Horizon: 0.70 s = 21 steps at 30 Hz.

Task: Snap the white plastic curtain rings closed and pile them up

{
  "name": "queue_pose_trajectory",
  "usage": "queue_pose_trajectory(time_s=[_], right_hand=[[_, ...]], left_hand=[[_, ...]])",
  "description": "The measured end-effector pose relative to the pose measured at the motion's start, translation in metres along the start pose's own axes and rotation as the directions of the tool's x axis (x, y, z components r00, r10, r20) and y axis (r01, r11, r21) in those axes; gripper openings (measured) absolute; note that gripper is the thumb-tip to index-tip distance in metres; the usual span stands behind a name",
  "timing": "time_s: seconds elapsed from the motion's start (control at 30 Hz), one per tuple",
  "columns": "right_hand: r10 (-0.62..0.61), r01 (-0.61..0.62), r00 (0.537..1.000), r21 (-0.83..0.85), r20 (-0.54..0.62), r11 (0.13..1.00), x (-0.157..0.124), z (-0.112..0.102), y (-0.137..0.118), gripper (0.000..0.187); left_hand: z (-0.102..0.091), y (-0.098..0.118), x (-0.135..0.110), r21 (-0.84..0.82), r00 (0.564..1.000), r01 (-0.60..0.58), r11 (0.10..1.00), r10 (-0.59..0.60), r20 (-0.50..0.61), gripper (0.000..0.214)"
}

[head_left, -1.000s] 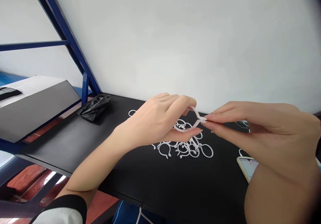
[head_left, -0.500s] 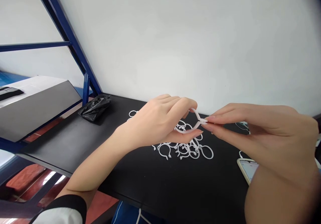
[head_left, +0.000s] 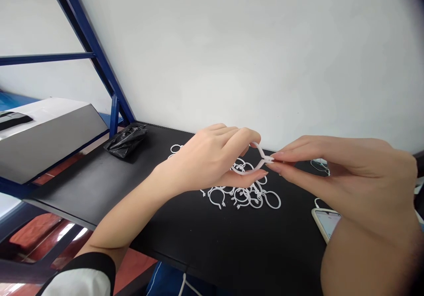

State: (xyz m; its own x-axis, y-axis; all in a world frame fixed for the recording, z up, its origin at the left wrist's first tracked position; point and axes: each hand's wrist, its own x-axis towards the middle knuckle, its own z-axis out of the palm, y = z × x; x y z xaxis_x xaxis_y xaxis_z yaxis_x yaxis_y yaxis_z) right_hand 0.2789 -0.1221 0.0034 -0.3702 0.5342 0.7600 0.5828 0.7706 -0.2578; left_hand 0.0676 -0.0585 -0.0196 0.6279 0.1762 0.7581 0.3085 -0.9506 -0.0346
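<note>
Plastic ring [head_left: 262, 153], left hand [head_left: 208, 160], right hand [head_left: 344, 172]

Bright even indoor lt, faint shadows, fisheye bend at edges, dark top-rt corner

A crumpled black plastic bag [head_left: 126, 141] sits on the black tabletop [head_left: 198, 238] beside a blue steel frame [head_left: 114, 115]; a smartphone [head_left: 326, 223] with a white cable [head_left: 316, 203] lies further right, below a white wall [head_left: 232, 57].
</note>
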Motion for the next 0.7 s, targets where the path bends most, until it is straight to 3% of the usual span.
queue_pose_trajectory(time_s=[0.7], right_hand=[[0.010, -0.010, 1.000, -0.003, 0.013, 1.000, 0.0011, -0.0008, -0.0001, 0.022]], left_hand=[[0.0000, 0.0009, 0.0007, 0.012, 1.000, 0.001, 1.000, -0.001, -0.005, 0.028]])
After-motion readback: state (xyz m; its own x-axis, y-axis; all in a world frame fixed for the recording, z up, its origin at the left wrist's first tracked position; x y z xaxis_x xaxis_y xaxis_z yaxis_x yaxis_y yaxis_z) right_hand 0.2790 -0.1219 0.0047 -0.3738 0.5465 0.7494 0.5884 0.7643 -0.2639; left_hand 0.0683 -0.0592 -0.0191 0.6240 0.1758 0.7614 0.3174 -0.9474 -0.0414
